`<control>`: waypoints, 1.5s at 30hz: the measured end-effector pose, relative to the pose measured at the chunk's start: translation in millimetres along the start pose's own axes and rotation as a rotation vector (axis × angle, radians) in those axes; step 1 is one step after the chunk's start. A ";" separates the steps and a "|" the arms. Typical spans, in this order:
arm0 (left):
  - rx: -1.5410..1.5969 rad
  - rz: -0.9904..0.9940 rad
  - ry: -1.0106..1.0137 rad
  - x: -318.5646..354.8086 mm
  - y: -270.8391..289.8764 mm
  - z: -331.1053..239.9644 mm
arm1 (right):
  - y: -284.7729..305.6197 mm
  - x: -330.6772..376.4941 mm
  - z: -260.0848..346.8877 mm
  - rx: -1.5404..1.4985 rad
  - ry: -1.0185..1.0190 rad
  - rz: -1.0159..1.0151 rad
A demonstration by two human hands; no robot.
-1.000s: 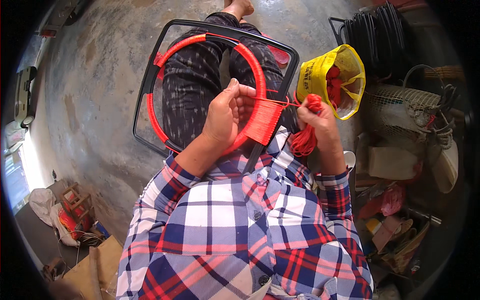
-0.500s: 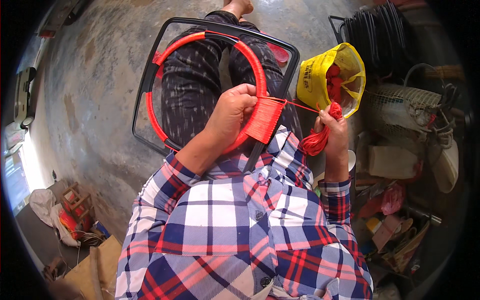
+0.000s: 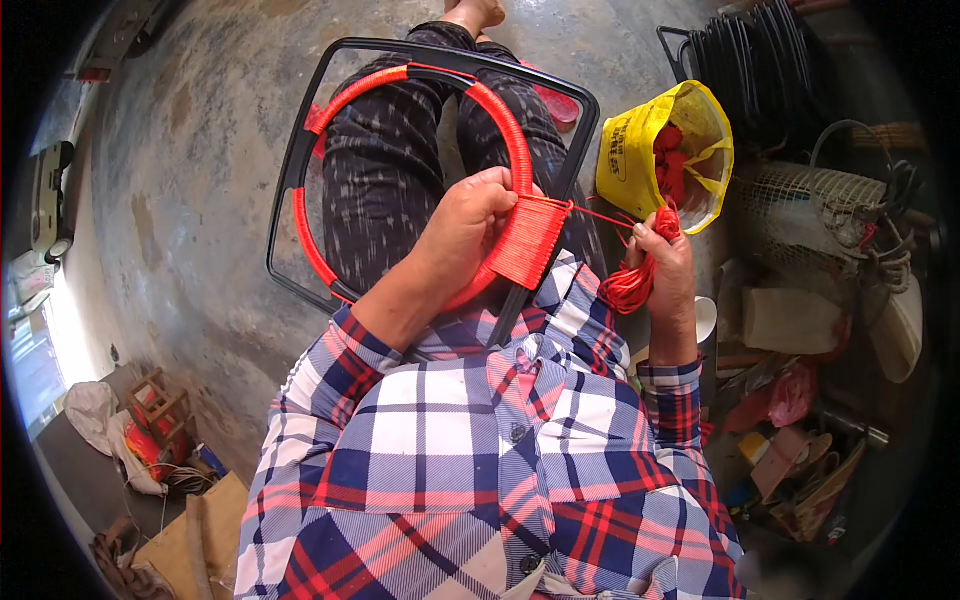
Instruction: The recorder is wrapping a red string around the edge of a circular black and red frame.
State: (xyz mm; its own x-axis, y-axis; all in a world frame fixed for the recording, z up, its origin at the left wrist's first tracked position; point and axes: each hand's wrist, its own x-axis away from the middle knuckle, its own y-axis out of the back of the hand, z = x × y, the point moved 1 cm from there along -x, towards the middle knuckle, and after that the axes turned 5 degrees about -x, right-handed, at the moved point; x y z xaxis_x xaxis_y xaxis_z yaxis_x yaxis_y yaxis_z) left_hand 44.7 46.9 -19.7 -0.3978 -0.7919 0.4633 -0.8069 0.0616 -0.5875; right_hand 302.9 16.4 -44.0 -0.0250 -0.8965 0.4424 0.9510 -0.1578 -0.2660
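Across my lap lies a black frame (image 3: 283, 200), rounded-square outside with a ring inside it. Red cord (image 3: 530, 243) is wound round much of the ring, and a broad wrapped band joins ring and frame at the right. My left hand (image 3: 467, 222) pinches the ring at the upper edge of that band, its fingertips partly hidden behind it. Off to the right, my right hand (image 3: 665, 262) is closed round a bundle of red cord (image 3: 629, 288). A taut strand runs from the band to this hand.
A yellow bag (image 3: 627, 160) with red cord inside stands beyond my right hand. Behind it are stacked black frames (image 3: 755, 75). Wire mesh (image 3: 810, 200) and mixed clutter lie at the right; a small wooden stool (image 3: 160, 410) is at lower left. Pink footwear (image 3: 556, 106) shows beside my legs.
Both hands keep nearly the same places and grips. The strand to my right hand sits slightly lower, and the cord bundle has shifted a little in that hand.
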 end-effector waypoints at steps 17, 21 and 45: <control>0.131 -0.028 0.021 -5.6 -2.2 4.0 | 6.4 4.6 -7.9 -0.072 0.023 0.029; 0.128 -0.008 0.014 -3.8 2.3 4.6 | 13.2 10.9 -16.2 -0.150 -0.034 0.086; -0.383 -0.282 -0.532 -0.9 -8.0 4.0 | -126.4 -37.1 54.6 1.139 1.119 0.436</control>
State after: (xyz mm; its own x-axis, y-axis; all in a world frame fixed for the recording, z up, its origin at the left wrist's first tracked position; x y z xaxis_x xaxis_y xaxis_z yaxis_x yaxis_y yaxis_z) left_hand 53.2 44.7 -18.1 0.0372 -0.9922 0.1193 -0.9833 -0.0577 -0.1729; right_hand 200.5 92.2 20.1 0.5713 -0.7035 -0.4228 0.6561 0.0820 0.7502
